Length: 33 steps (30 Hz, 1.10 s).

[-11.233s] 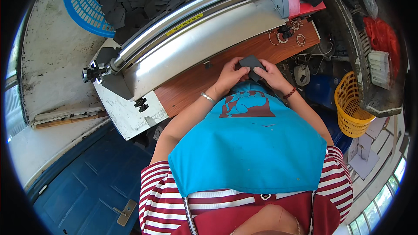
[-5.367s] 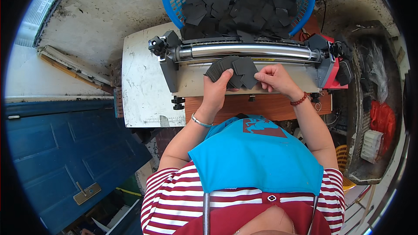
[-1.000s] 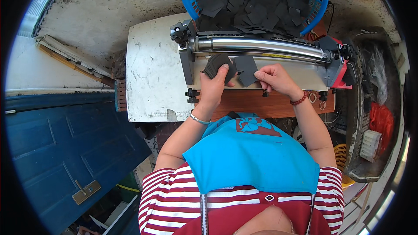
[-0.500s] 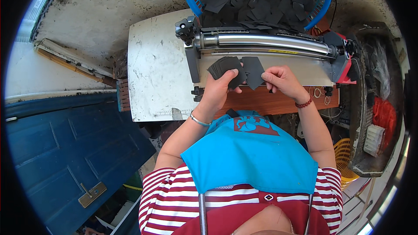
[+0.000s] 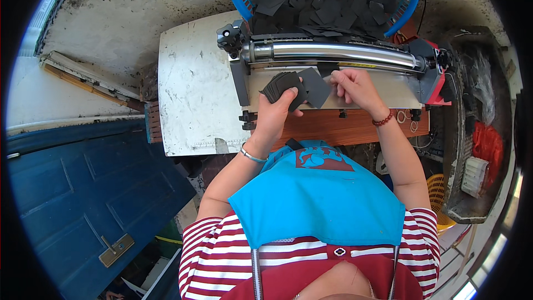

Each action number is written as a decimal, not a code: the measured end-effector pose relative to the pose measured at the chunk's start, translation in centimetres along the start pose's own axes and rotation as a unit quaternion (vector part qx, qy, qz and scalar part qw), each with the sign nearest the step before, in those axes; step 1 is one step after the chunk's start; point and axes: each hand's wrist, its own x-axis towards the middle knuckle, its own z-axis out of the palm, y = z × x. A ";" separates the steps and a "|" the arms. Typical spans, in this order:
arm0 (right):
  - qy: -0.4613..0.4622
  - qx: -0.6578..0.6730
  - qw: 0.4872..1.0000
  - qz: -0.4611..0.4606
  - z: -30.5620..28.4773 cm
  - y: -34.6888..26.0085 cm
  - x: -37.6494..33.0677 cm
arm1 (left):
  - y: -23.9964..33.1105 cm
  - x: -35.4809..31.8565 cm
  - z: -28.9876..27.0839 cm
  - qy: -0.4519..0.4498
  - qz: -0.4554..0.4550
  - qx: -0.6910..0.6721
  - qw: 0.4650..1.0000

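Observation:
A fanned stack of thin black square sheets is gripped in my left hand, thumb on top. One sheet sticks out from the stack to the right. Behind it, another black sheet lies at the front of a machine's shiny metal roller, its far edge hidden beneath. My right hand is closed, thumb and forefinger pinched at that sheet's right edge. Both hands are over the machine's pale feed plate.
Behind the roller stands a blue plastic basket heaped with black pieces. A black knob tops the machine's left end. A worn white board lies at the left, and a brown wooden tabletop shows in front. A trough stands at the right.
My right hand has moved away from me, up to the roller. A black sheet now shows at the roller's front. My left hand keeps the stack, and its protruding sheet has tilted.

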 end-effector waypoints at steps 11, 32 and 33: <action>-0.036 -0.086 0.992 0.087 -2.0 0.7 0.2 | 0.0 0.3 1.4 0.014 -0.012 -0.031 0.999; 0.024 -0.097 0.993 0.063 -0.9 0.4 0.3 | -0.1 1.1 2.0 -0.039 -0.054 -0.012 0.998; 0.021 -0.076 0.996 0.038 -0.3 0.1 0.0 | -0.2 1.0 2.3 -0.039 -0.054 -0.012 0.998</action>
